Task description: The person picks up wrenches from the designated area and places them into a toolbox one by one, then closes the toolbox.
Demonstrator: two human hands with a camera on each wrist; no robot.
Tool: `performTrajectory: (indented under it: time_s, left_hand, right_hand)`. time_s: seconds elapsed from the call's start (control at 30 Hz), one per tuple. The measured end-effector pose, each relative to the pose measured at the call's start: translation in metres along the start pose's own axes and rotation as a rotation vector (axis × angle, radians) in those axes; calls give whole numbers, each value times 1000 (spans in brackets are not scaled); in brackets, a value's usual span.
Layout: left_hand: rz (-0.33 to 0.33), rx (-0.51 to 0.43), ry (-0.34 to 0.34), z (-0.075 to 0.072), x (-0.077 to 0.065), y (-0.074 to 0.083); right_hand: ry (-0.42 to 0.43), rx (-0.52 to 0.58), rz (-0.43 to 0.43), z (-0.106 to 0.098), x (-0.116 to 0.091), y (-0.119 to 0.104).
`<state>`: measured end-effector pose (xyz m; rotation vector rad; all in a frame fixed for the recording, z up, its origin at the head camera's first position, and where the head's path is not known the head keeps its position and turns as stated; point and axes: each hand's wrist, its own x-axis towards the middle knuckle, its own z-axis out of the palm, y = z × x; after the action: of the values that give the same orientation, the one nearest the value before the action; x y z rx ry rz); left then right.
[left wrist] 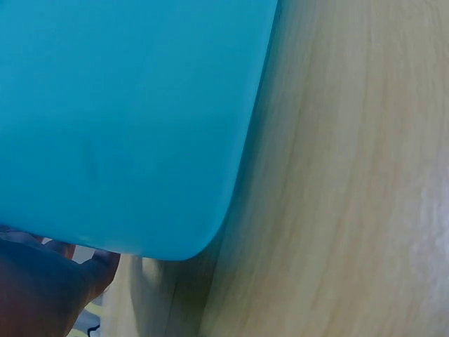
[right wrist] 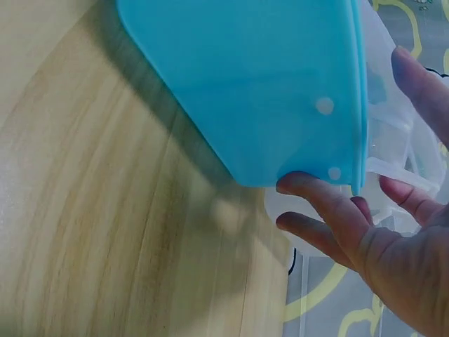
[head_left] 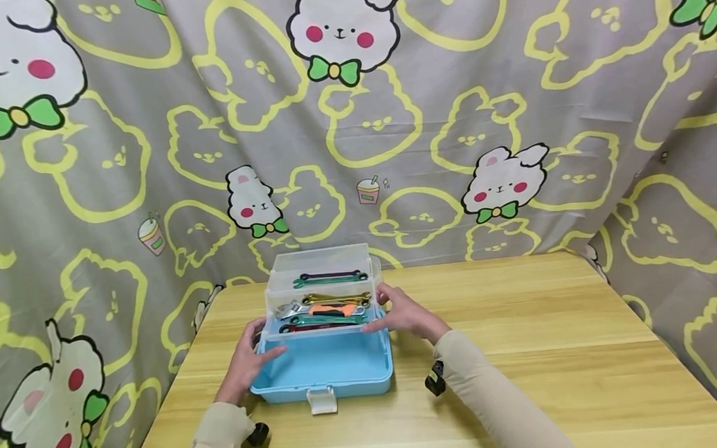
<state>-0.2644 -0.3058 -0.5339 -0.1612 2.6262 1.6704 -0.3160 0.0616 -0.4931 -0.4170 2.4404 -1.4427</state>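
A light blue toolbox (head_left: pixel 326 391) stands unlatched on the table, its white latch (head_left: pixel 322 400) hanging down in front. Clear stepped trays (head_left: pixel 320 260) rise at its back. They hold several combination wrenches (head_left: pixel 331 277), an adjustable wrench (head_left: pixel 291 310) and an orange-handled tool (head_left: pixel 333 310). My left hand (head_left: pixel 246 364) grips the box's left side, thumb over the rim, fingers toward the rear corner. My right hand (head_left: pixel 405 314) holds the right side, its thumb by the lowest tray's front corner. In the right wrist view, its fingers (right wrist: pixel 319 196) curl round the box's back corner.
The wooden table (head_left: pixel 530 351) stretches out to the right and in front of the toolbox. Behind it and at both sides hangs a grey curtain (head_left: pixel 423 171) with cartoon rabbits. Black wrist cameras (head_left: pixel 434 380) sit under both sleeves.
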Motion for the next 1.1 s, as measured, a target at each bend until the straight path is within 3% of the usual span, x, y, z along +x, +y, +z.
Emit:
performTrajectory:
  time_s: [0.17, 0.4, 0.93, 1.1]
  left_hand:
    - [14, -17, 9, 1, 1, 1]
    - [21, -73, 36, 4, -1, 3]
    - [59, -74, 51, 8, -1, 2]
    - [52, -74, 56, 8, -4, 4]
  right_hand:
    - [14, 26, -7, 0, -1, -1]
    - [-20, 66, -89, -2, -4, -1]
    - [29, -19, -132, -1, -10, 11]
    - [0, 8, -182, 0, -13, 11]
